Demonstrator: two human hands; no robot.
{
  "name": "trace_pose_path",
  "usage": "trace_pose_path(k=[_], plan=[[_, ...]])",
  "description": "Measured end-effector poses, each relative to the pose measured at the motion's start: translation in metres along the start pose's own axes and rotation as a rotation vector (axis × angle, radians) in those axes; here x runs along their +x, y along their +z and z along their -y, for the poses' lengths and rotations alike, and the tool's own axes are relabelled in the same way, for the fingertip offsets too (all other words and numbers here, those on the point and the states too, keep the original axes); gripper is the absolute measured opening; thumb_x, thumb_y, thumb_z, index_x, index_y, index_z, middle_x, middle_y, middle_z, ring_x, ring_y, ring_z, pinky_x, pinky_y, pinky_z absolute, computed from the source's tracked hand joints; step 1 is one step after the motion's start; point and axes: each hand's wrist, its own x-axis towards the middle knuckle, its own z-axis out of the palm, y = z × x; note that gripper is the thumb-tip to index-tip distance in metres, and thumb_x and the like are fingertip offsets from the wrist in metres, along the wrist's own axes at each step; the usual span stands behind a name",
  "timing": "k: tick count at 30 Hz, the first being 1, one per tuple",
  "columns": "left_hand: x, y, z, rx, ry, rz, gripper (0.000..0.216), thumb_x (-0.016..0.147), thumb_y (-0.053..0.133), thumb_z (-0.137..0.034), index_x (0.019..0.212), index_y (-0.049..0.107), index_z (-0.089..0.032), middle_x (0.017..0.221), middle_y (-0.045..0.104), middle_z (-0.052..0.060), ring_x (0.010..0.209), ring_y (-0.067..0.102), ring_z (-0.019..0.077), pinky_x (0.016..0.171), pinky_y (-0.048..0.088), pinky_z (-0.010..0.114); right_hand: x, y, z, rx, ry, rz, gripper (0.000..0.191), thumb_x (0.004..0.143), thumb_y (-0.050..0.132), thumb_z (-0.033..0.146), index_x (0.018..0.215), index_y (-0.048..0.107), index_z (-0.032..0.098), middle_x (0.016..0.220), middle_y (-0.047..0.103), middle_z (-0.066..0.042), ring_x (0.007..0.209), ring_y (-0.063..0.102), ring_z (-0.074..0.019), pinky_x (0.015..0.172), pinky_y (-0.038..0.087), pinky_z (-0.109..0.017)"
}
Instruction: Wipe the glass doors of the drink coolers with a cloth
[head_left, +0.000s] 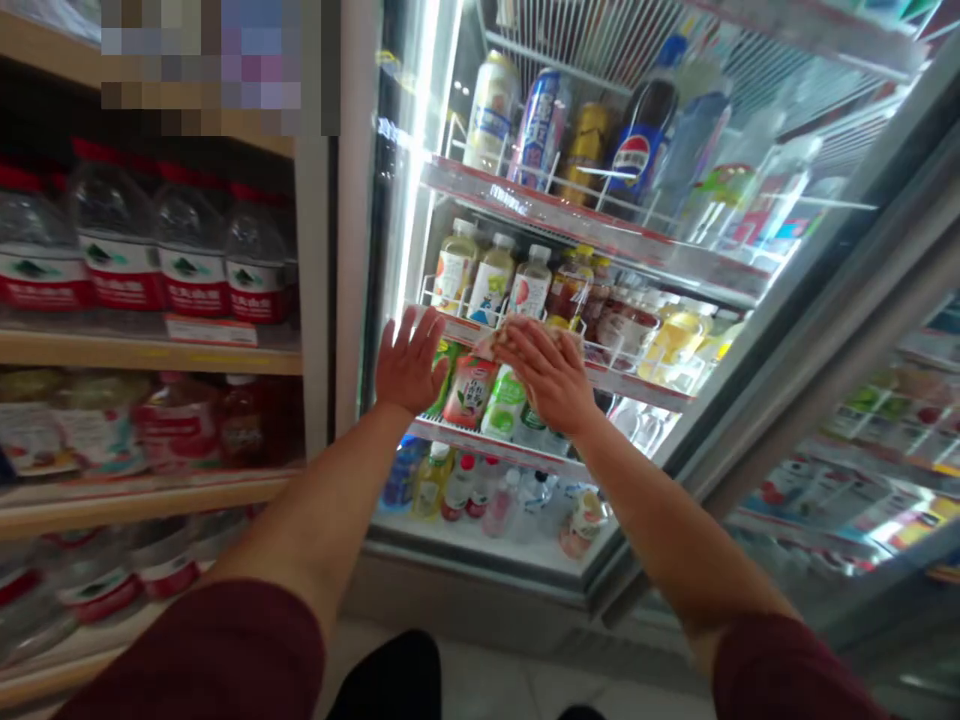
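My right hand presses a light pinkish-beige cloth against the glass door of a lit drinks fridge. Its fingers lie over the cloth, and part of the cloth is hidden beneath them. To the left, my left hand rests with fingers spread near the door's left side, holding nothing. Behind the glass, between my hands, stand a red drink pack and a green-and-white one. Juice bottles line the shelf just above.
Wooden shelves with red-capped water bottles stand at the left. Cans and a cola bottle fill the upper fridge shelf. A metal door frame slants down at the right, with another fridge beyond it.
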Motion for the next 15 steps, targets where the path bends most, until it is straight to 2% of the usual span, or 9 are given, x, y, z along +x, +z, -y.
trace_pose_path(k=[1, 4, 5, 9, 10, 13, 14, 15], plan=[[0.0, 0.0, 0.0, 0.0, -0.001, -0.002, 0.062, 0.101, 0.035, -0.042, 0.159, 0.027, -0.021, 0.161, 0.035, 0.007, 0.156, 0.011, 0.0227, 0.128, 0.004, 0.046, -0.008, -0.002, -0.004, -0.002, 0.07, -0.022, 0.053, 0.104, 0.04, 0.028, 0.156, 0.033, 0.036, 0.163, 0.037, 0.002, 0.155, 0.021, -0.0155, 0.128, 0.005, -0.044], [0.001, 0.0, 0.001, -0.021, -0.018, 0.011, 0.062, 0.1, 0.034, -0.043, 0.158, 0.029, -0.022, 0.161, 0.036, 0.007, 0.156, 0.013, 0.0234, 0.128, 0.005, 0.047, -0.032, -0.009, -0.015, -0.042, 0.402, -0.163, 0.054, 0.104, 0.041, 0.029, 0.157, 0.033, 0.03, 0.166, 0.029, -0.006, 0.157, 0.014, -0.0242, 0.126, 0.009, -0.053], [0.001, 0.0, 0.001, -0.028, -0.021, 0.01, 0.062, 0.1, 0.034, -0.044, 0.158, 0.03, -0.023, 0.161, 0.036, 0.006, 0.156, 0.013, 0.0237, 0.128, 0.005, 0.047, -0.042, -0.011, -0.017, -0.038, 0.419, -0.159, 0.054, 0.103, 0.042, 0.03, 0.157, 0.034, 0.03, 0.166, 0.03, -0.007, 0.157, 0.014, -0.0256, 0.125, 0.01, -0.054], [0.001, 0.001, 0.001, -0.034, -0.026, 0.001, 0.063, 0.1, 0.035, -0.044, 0.159, 0.028, -0.024, 0.161, 0.036, 0.007, 0.156, 0.013, 0.0247, 0.128, 0.007, 0.05, -0.086, -0.015, -0.025, 0.032, 0.151, 0.053, 0.054, 0.1, 0.049, 0.029, 0.153, 0.04, 0.038, 0.159, 0.044, -0.002, 0.152, 0.029, -0.0215, 0.126, 0.014, -0.048], [0.001, 0.001, 0.001, -0.035, -0.028, 0.002, 0.063, 0.099, 0.036, -0.044, 0.159, 0.028, -0.024, 0.161, 0.036, 0.007, 0.156, 0.013, 0.025, 0.128, 0.007, 0.05, -0.097, -0.015, -0.028, 0.013, 0.182, 0.038, 0.053, 0.1, 0.049, 0.029, 0.152, 0.042, 0.037, 0.158, 0.045, -0.002, 0.152, 0.03, -0.0221, 0.125, 0.017, -0.048], [0.001, 0.001, 0.001, -0.042, -0.027, 0.002, 0.064, 0.099, 0.037, -0.043, 0.159, 0.027, -0.024, 0.162, 0.034, 0.007, 0.156, 0.014, 0.0254, 0.128, 0.007, 0.051, -0.125, -0.014, -0.033, -0.122, 0.525, -0.158, 0.053, 0.1, 0.045, 0.031, 0.153, 0.044, 0.026, 0.163, 0.035, -0.012, 0.154, 0.023, -0.0309, 0.121, 0.023, -0.058], [0.001, 0.001, 0.0, -0.044, -0.027, 0.0, 0.064, 0.099, 0.037, -0.043, 0.159, 0.027, -0.024, 0.162, 0.034, 0.007, 0.156, 0.014, 0.0255, 0.128, 0.007, 0.051, -0.134, -0.013, -0.032, -0.141, 0.573, -0.174, 0.052, 0.1, 0.045, 0.031, 0.152, 0.045, 0.024, 0.164, 0.033, -0.013, 0.154, 0.022, -0.0331, 0.12, 0.023, -0.061], [0.001, 0.001, 0.0, -0.046, -0.03, -0.002, 0.064, 0.099, 0.037, -0.044, 0.159, 0.028, -0.024, 0.162, 0.034, 0.007, 0.156, 0.014, 0.0256, 0.128, 0.006, 0.051, -0.142, -0.012, -0.03, -0.132, 0.543, -0.135, 0.052, 0.099, 0.046, 0.031, 0.151, 0.046, 0.025, 0.164, 0.033, -0.013, 0.154, 0.023, -0.0334, 0.12, 0.022, -0.061]])
